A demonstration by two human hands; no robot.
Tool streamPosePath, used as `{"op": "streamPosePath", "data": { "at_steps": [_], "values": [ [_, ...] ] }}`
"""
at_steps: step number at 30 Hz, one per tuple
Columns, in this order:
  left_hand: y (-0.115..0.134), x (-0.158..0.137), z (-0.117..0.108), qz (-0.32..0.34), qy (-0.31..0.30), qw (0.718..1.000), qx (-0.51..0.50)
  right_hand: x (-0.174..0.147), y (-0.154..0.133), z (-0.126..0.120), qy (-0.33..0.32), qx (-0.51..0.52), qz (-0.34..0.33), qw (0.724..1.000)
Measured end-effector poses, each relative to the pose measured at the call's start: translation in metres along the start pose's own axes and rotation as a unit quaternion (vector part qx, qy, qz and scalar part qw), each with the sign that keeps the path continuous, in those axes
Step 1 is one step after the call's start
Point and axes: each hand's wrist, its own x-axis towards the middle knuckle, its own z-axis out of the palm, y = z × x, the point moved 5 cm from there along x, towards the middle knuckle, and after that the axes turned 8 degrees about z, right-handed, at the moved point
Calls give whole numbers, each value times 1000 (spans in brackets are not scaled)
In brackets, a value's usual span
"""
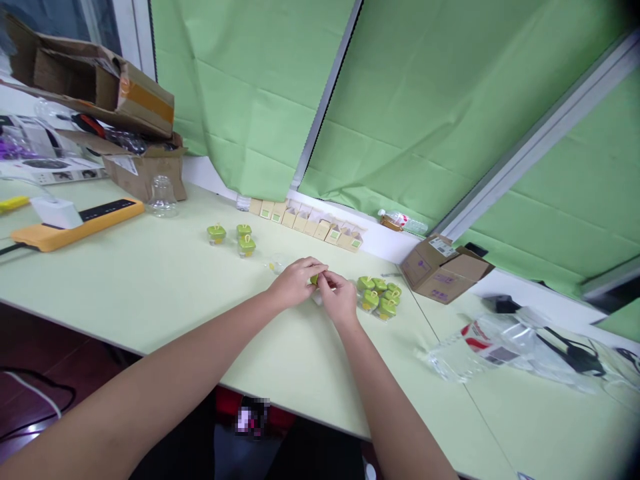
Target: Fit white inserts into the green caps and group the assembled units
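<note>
Left hand (299, 280) and right hand (341, 300) pinch small green-lidded container (314, 279); apparent step: fingertip adjustment; next move likely needs steady grip.

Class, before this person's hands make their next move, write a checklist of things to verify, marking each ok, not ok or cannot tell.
1. Left hand and right hand both at the small green piece: ok.
2. Small green piece fully visible for inspection: not ok; fingers cover most of it.
3. Three clear plastic tubs with green lids and yellow loops apart from the left hand: ok.
4. Cluster of similar green-lidded tubs free of contact with the right hand: cannot tell; they look very close.
5. Large clear plastic bottle with red-and-white label upright: not ok; it lies on its side.
</note>
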Motion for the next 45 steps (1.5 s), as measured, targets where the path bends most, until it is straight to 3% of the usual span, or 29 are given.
{"op": "streamPosePath", "data": {
  "at_steps": [9,14,21,26,32,40,45],
  "values": [
    [-3,0,-3,-8,7,1000,4,8,15,6,-49,113,43,991],
    [0,0,-3,11,7,1000,4,8,19,7,-45,131,49,989],
    [0,2,-5,-13,21,999,-29,9,12,2,-46,152,48,986],
    [5,3,-9,3,41,999,-35,13,16,-8,19,207,102,973],
    [15,5,-10,38,40,997,-47,12,12,-1,-98,300,129,940],
    [23,6,-9,42,31,996,-68,10,13,-4,-177,330,148,915],
    [28,8,-11,23,26,994,-106,10,11,-8,-187,345,160,906]
  ]
}}
